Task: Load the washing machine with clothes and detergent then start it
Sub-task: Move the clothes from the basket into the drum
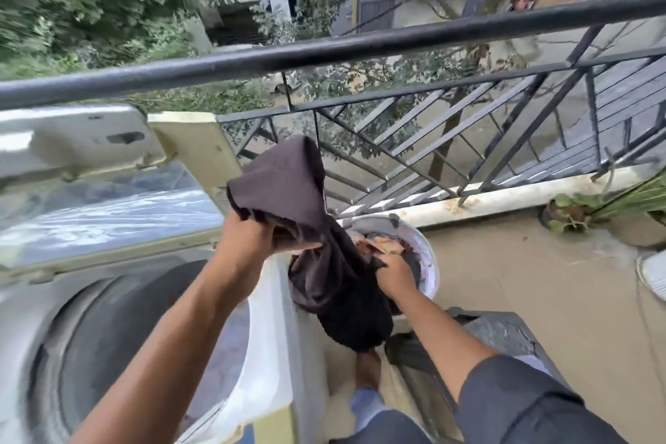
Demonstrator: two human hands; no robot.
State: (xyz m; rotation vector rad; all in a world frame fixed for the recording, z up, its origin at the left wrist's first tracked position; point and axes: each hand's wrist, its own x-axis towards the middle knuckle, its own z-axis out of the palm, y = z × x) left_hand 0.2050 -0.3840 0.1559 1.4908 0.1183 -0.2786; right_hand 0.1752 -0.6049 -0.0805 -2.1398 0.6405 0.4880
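A top-loading washing machine stands at the left with its lid raised and its dark drum exposed. My left hand grips a dark brown garment held up between the machine and a pale bucket. The cloth hangs down over the bucket's near side. My right hand reaches into the bucket and holds the lower part of the same garment. More crumpled clothes lie inside the bucket.
A black metal balcony railing runs across in front, with a street and trees beyond. Potted plants stand on the floor at the right. A dark stone block sits by my right forearm. My bare foot is below the bucket.
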